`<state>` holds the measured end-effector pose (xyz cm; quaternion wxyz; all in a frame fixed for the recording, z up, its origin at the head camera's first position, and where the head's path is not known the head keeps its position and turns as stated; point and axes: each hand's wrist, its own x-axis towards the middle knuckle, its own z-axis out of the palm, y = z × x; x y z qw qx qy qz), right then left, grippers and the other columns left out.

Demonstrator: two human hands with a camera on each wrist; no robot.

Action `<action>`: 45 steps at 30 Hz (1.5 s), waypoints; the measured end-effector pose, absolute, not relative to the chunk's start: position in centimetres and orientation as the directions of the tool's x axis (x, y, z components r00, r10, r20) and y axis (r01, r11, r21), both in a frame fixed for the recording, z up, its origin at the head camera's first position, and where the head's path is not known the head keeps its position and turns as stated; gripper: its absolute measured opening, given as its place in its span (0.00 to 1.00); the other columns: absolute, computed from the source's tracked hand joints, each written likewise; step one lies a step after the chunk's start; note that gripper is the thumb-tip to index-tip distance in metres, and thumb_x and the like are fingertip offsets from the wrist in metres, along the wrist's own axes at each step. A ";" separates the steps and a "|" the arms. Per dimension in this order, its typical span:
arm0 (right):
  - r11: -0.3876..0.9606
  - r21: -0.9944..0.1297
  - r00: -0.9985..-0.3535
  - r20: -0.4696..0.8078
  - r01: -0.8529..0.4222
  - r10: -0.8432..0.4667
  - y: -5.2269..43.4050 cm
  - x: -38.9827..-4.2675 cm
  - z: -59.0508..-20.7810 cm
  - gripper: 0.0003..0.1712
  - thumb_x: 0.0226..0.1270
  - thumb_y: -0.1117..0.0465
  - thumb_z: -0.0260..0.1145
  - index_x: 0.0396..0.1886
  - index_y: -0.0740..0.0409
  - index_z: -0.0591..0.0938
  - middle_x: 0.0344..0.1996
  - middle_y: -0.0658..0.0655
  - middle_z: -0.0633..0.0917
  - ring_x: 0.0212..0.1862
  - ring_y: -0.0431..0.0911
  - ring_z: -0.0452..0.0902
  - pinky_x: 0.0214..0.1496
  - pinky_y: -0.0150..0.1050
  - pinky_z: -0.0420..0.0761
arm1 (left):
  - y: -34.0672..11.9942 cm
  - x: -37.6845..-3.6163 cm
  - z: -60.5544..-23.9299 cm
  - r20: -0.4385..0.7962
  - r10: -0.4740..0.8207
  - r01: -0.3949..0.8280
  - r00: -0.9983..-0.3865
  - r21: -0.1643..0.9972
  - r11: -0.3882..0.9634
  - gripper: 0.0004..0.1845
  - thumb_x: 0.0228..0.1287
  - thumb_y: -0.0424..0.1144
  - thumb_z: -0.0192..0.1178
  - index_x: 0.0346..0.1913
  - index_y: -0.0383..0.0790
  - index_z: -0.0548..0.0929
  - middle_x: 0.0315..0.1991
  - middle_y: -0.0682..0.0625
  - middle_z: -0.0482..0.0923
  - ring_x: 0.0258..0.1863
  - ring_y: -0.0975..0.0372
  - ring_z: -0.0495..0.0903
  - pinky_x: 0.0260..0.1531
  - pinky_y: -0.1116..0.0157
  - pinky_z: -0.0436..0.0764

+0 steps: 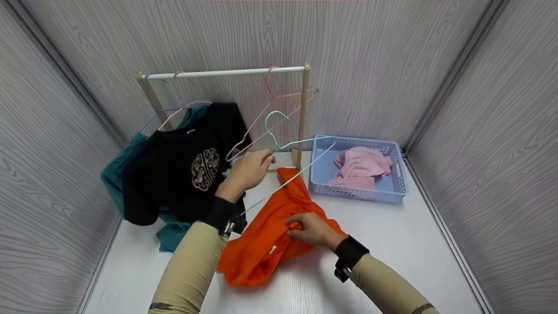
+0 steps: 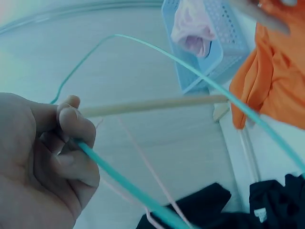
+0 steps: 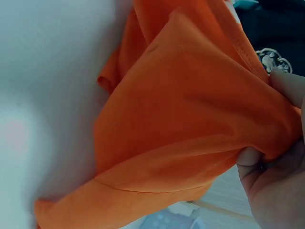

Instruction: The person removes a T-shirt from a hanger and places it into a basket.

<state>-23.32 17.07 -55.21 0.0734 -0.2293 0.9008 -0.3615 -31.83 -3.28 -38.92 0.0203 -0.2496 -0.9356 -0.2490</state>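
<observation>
My left hand (image 1: 252,168) grips a mint-green clothes hanger (image 1: 305,169) near the base of its hook and holds it up in front of the rack. In the left wrist view, fingers and thumb curl round the green wire (image 2: 128,188). Below and to the right, my right hand (image 1: 313,230) pinches a fold of an orange shirt (image 1: 279,218) that lies crumpled on the white table. The right wrist view shows the orange cloth (image 3: 176,114) bunched between thumb and fingers. A small white label (image 1: 273,250) shows on the shirt.
A small rack (image 1: 226,73) stands at the back left. From it hang a black shirt (image 1: 174,165) with a gold print, a teal garment (image 1: 114,174) behind it, and a bare pink hanger (image 1: 254,125). A blue basket (image 1: 357,196) holding pink cloth (image 1: 362,163) sits back right.
</observation>
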 end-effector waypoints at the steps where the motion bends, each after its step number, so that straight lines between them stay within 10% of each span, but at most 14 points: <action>1: 0.635 -0.686 -0.885 0.028 -0.355 -0.465 17.4 -23.1 -55.5 0.13 0.64 0.57 0.69 0.47 0.55 0.85 0.43 0.52 0.87 0.43 0.42 0.79 0.47 0.35 0.78 | -3.7 -32.0 -38.7 0.166 0.443 0.468 -0.881 0.443 0.765 0.14 0.76 0.43 0.45 0.44 0.44 0.82 0.39 0.46 0.84 0.35 0.53 0.80 0.39 0.55 0.78; 15: 0.706 -0.665 -0.867 -0.177 -0.244 -0.466 22.6 -20.5 -58.2 0.14 0.66 0.61 0.66 0.50 0.59 0.83 0.38 0.53 0.84 0.38 0.42 0.75 0.40 0.35 0.76 | -6.4 -33.8 -35.7 0.184 0.253 0.301 -0.950 0.316 0.900 0.14 0.75 0.44 0.46 0.39 0.42 0.80 0.38 0.43 0.83 0.37 0.45 0.83 0.37 0.47 0.79; 45: 0.714 -0.698 -0.934 -0.291 0.060 -0.206 32.5 -16.8 -60.4 0.15 0.68 0.61 0.61 0.52 0.64 0.81 0.35 0.55 0.84 0.34 0.42 0.74 0.35 0.37 0.74 | 2.5 -43.9 -31.9 0.272 0.141 0.228 -0.952 0.321 0.919 0.16 0.75 0.42 0.48 0.43 0.35 0.84 0.45 0.37 0.85 0.42 0.43 0.85 0.37 0.49 0.82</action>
